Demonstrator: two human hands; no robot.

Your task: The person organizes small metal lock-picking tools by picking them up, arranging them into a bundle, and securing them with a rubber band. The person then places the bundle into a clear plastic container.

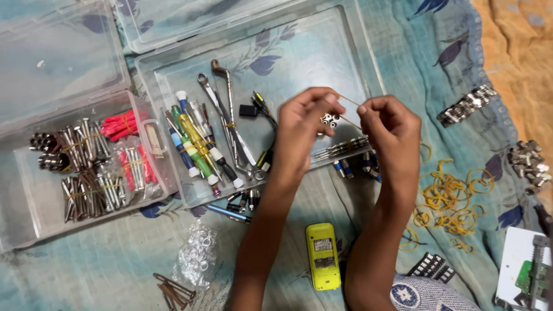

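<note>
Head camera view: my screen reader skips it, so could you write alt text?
Two bare hands, left hand and right hand, stretch a rubber band around a small bundle of metal bits above a clear plastic tray of screwdrivers and wrenches. Loose yellow rubber bands lie on the blue cloth to the right.

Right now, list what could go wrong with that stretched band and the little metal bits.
1. The rubber band, stretched between the left hand and right hand, may snap or slip off.
2. The small metal pieces pinched in the left fingers could drop among the loose rubber bands on the cloth.
</note>
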